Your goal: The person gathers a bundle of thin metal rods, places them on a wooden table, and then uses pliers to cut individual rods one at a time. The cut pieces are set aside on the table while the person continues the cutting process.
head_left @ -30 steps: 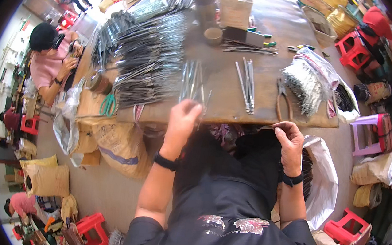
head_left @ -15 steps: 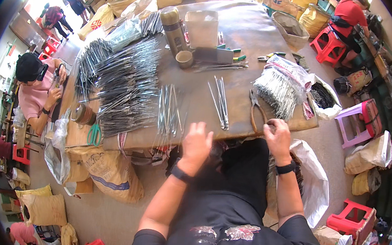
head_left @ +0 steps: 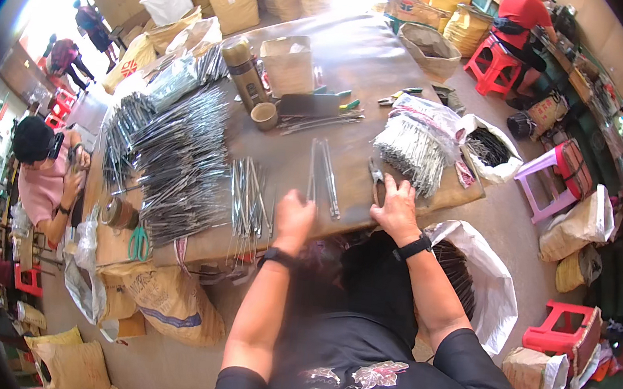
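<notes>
My left hand [head_left: 294, 221] is closed at the table's front edge, somewhat blurred, seemingly around the lower end of a thin metal rod [head_left: 313, 166]. Two or so similar rods [head_left: 331, 185] lie just right of it. My right hand [head_left: 397, 212] rests over the handles of a pair of pliers [head_left: 376, 172], fingers curled onto them and hiding most of the grips. Left of my left hand lies a small group of thin rods [head_left: 248, 200]. Behind the pliers sits a bundle of pale rods [head_left: 411, 148], partly in clear plastic.
A large heap of metal rods [head_left: 180, 159] covers the table's left. Farther back stand a tall flask [head_left: 244, 75], a cup [head_left: 264, 116] and a box [head_left: 286, 64]. Green-handled scissors [head_left: 139, 244] lie at the left edge. A co-worker [head_left: 48, 169] sits left. A white sack [head_left: 494, 287] stands beside my right arm.
My right hand has come left onto the pliers' handles. My left hand has curled closed by the loose rods, and the leftmost rod is turned. The whole view has shifted slightly.
</notes>
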The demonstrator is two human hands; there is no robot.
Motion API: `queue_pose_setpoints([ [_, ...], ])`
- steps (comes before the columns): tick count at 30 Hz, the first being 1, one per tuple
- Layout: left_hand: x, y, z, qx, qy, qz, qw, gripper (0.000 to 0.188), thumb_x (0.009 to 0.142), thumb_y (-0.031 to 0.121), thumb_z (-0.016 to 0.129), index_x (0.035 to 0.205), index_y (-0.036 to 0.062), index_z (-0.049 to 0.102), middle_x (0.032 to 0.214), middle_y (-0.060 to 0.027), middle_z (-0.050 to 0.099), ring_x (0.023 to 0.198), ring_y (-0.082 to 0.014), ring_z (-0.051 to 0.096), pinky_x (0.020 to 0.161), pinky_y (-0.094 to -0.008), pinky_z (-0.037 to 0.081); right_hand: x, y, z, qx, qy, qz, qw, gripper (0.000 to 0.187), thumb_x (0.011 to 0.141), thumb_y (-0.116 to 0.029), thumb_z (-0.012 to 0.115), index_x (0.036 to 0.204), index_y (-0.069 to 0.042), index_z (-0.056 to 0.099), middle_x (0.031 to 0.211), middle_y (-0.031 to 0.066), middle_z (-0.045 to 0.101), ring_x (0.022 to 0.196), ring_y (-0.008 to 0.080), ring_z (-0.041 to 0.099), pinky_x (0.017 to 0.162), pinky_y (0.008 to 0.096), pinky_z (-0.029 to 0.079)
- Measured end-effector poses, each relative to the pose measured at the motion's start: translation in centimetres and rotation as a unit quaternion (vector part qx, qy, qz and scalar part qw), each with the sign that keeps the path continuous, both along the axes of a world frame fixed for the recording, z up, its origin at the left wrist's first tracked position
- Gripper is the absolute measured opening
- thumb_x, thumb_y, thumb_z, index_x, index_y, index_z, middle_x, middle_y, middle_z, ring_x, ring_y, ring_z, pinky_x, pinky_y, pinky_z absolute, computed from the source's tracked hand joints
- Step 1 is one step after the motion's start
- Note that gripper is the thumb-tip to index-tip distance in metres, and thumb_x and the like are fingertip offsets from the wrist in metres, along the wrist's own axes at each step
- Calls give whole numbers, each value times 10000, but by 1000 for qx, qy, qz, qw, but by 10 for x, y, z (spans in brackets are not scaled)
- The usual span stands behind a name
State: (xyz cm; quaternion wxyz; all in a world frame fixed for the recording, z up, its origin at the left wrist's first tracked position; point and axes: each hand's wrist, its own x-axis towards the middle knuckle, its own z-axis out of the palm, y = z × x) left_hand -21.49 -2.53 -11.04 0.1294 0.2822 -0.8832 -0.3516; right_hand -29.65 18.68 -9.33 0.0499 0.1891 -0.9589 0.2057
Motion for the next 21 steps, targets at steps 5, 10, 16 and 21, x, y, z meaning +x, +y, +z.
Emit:
queue_pose_setpoints([
  [5, 16, -21, 9, 432, 35, -19, 901, 243, 808, 136, 663, 976, -37, 625, 741, -104, 650, 658, -216, 645, 566, -307, 512, 10, 4, 10, -172, -95, 46, 979, 764, 645, -121, 703, 1354, -35, 431, 1055, 210, 523, 955, 313, 547, 764, 398, 500],
  [10, 41, -24, 43, 644, 91, 28, 759, 181, 843, 37, 644, 1000, 4, 560, 834, -71, 617, 702, -192, 640, 564, -227, 516, 40, 34, 40, -709, -519, 75, 472, 590, 765, -108, 613, 1324, -29, 444, 970, 91, 529, 721, 101, 499, 453, 179, 367],
  [16, 99, -23, 71, 683, 112, 23, 722, 192, 821, 7, 645, 984, 64, 561, 854, -41, 621, 720, -188, 637, 601, -224, 512, 38, 86, 50, -828, -478, 81, 282, 416, 875, -359, 476, 1096, -19, 567, 838, 85, 491, 657, 151, 432, 463, 219, 341],
  [21, 121, -26, 76, 673, 131, 15, 728, 190, 824, -10, 638, 978, 77, 568, 847, -50, 645, 729, -192, 664, 596, -226, 532, 15, 115, 28, -839, -391, -80, 371, 345, 845, -253, 426, 1044, -24, 590, 901, 155, 585, 855, 275, 574, 714, 386, 509],
])
